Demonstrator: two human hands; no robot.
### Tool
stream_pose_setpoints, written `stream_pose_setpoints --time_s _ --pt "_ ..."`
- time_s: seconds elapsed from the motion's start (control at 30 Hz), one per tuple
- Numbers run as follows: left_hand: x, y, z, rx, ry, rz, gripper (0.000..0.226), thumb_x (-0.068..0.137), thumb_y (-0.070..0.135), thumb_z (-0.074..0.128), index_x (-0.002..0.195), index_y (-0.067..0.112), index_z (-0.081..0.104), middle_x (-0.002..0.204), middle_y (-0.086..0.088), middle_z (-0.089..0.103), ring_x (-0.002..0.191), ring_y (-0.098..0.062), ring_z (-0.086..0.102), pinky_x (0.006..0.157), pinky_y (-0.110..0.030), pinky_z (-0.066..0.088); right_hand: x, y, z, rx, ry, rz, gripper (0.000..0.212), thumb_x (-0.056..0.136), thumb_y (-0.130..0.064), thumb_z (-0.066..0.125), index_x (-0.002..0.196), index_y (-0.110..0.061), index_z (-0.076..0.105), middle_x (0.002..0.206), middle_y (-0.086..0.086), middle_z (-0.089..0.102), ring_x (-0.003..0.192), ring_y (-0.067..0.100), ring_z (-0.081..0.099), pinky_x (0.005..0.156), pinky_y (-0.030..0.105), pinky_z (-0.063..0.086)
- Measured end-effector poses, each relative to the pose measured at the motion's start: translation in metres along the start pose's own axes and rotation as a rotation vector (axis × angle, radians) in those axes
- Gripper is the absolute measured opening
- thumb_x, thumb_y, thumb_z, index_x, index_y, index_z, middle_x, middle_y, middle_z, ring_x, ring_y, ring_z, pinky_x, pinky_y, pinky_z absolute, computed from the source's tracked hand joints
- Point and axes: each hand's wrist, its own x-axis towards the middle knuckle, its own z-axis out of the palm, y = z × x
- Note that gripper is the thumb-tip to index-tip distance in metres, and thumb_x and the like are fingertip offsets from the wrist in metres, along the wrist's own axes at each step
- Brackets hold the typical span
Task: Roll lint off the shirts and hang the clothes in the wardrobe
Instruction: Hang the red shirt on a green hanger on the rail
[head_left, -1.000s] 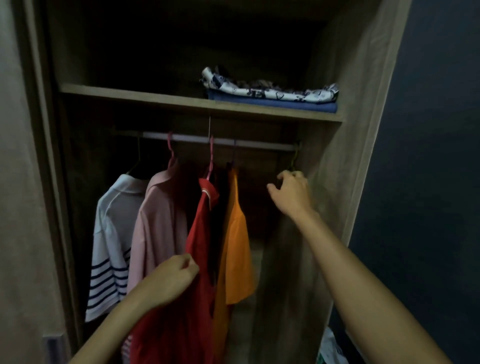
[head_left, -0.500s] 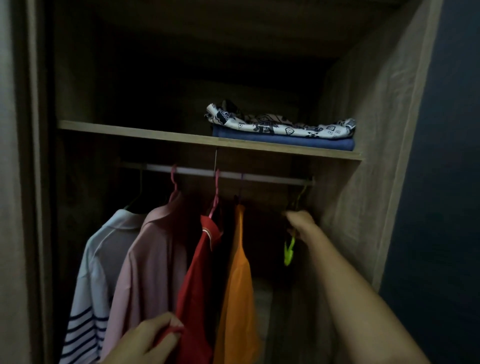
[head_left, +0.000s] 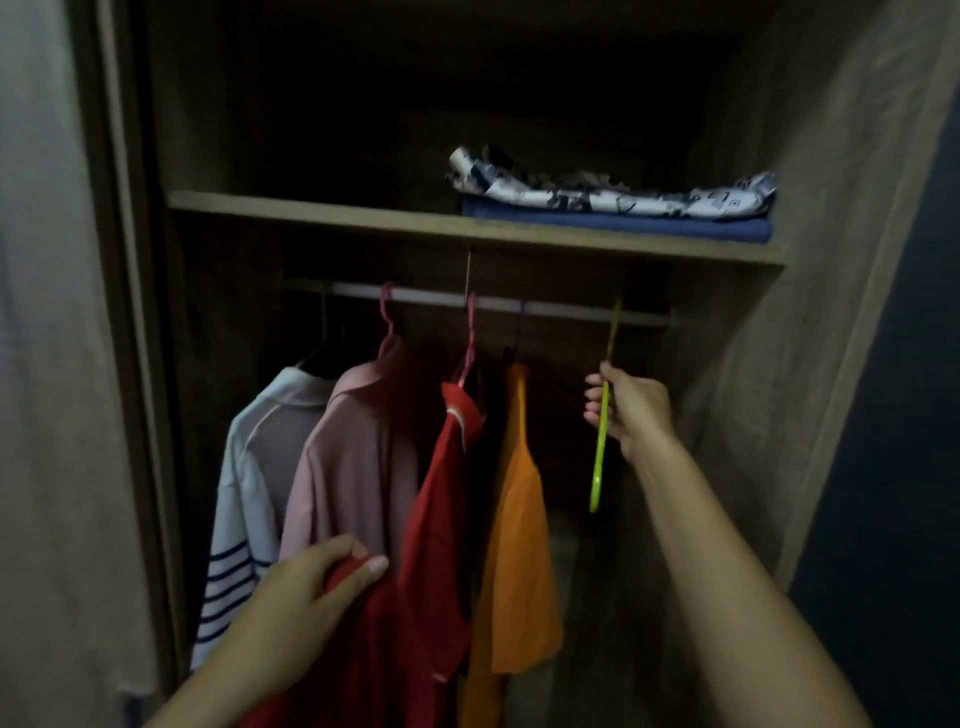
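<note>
Inside the dim wardrobe a metal rail (head_left: 561, 310) carries several shirts: a white one with navy stripes (head_left: 244, 499), a pink one (head_left: 353, 467), a red one (head_left: 441, 519) and an orange one (head_left: 519, 519). At the rail's right end hangs an empty lime-green hanger (head_left: 601, 441), seen edge-on, its hook over the rail. My right hand (head_left: 628, 410) grips that hanger near its neck. My left hand (head_left: 317, 582) pinches a fold of the red shirt low down, at its left edge.
A wooden shelf (head_left: 363, 213) runs above the rail and bears folded clothes (head_left: 613, 205), patterned white over blue. The wardrobe's right wall (head_left: 831, 312) stands close to my right hand. A pale door panel (head_left: 52, 364) borders the left.
My right hand has closed around the green hanger, which now shows full length. My left hand came back up into view holding the red shirt. The camera moved closer.
</note>
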Motion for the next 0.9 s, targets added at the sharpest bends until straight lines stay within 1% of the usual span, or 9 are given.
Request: stream_pose_setpoints --time_s 0.1,0.2,0.3,0.37,0.47,0.53,0.67,0.8,0.9 --pt "0.003 -0.001 -0.001 0.042 -0.014 0.062 0.021 0.088 0.040 0.059 0.074 0.024 0.061 0.066 0.004 0.062 0.065 -0.008 0.059 0.067 -0.024 0.044 -0.034 0.018 -0.010 -0.227 -0.074 -0.118 0.027 0.084 -0.031 0.066 0.071 -0.010 0.075 0.051 -0.005 0.058 0.049 0.011 0.050 0.050 0.025 0.041" --pt "0.010 -0.013 0.001 0.066 -0.013 0.067 0.026 0.089 0.037 0.059 0.073 0.017 0.059 0.062 0.001 0.059 0.059 -0.006 0.053 0.068 -0.032 0.045 -0.076 0.033 -0.013 -0.200 -0.074 -0.127 0.026 0.074 -0.033 0.067 0.059 -0.013 0.075 0.060 -0.003 0.068 0.069 0.017 0.061 0.070 0.033 0.047" --pt "0.011 -0.017 0.004 0.056 0.008 0.026 0.032 0.090 0.037 0.060 0.071 0.010 0.059 0.055 0.001 0.050 0.055 -0.008 0.046 0.064 -0.033 0.042 -0.110 0.052 -0.015 -0.085 -0.133 -0.017 0.029 0.073 -0.035 0.062 0.050 -0.018 0.064 0.048 -0.006 0.053 0.050 0.013 0.046 0.052 0.028 0.035" --pt "0.008 -0.019 0.008 0.020 0.038 0.005 0.032 0.090 0.036 0.060 0.067 0.013 0.057 0.051 0.004 0.046 0.051 -0.006 0.042 0.059 -0.030 0.038 -0.130 0.062 -0.018 0.044 -0.192 0.056 0.027 0.084 -0.030 0.056 0.058 -0.020 0.058 0.046 -0.006 0.053 0.046 0.011 0.044 0.046 0.023 0.031" --pt "0.005 -0.020 0.010 0.001 0.081 -0.021 0.034 0.090 0.038 0.060 0.072 0.009 0.062 0.056 0.003 0.051 0.053 -0.008 0.045 0.059 -0.029 0.038 -0.159 0.065 -0.018 0.180 -0.252 0.213 0.029 0.094 -0.021 0.046 0.065 -0.015 0.049 0.054 0.001 0.063 0.031 0.006 0.039 0.034 0.013 0.027" --pt "0.002 -0.020 0.013 -0.016 0.081 -0.023 0.032 0.089 0.039 0.061 0.077 0.009 0.065 0.058 0.000 0.055 0.053 -0.009 0.047 0.058 -0.029 0.039 -0.174 0.067 -0.016 0.283 -0.267 0.293 0.025 0.094 -0.022 0.048 0.070 -0.015 0.051 0.064 0.005 0.061 0.032 0.005 0.040 0.029 0.012 0.028" --pt "-0.002 -0.016 0.018 -0.035 0.082 -0.012 0.030 0.089 0.036 0.061 0.076 0.010 0.066 0.056 0.003 0.053 0.045 0.000 0.043 0.049 -0.015 0.033 -0.203 0.061 -0.010 0.442 -0.235 0.375 0.020 0.094 -0.027 0.058 0.080 -0.013 0.060 0.058 0.002 0.060 0.042 0.006 0.050 0.033 0.015 0.041" --pt "-0.005 -0.014 0.019 -0.011 0.065 -0.007 0.029 0.090 0.038 0.060 0.076 0.013 0.066 0.064 -0.007 0.063 0.056 -0.007 0.052 0.055 -0.020 0.038 -0.230 0.048 -0.007 0.515 -0.314 0.446 0.024 0.088 -0.028 0.065 0.076 -0.009 0.060 0.066 0.005 0.056 0.037 0.004 0.051 0.038 0.017 0.050" --pt "-0.008 -0.015 0.020 -0.015 0.045 -0.001 0.028 0.089 0.040 0.061 0.069 0.020 0.062 0.065 -0.004 0.064 0.061 -0.011 0.056 0.064 -0.030 0.044 -0.246 0.043 -0.005 0.561 -0.361 0.468 0.024 0.083 -0.030 0.068 0.080 -0.008 0.061 0.070 0.005 0.057 0.039 0.004 0.053 0.041 0.019 0.053"
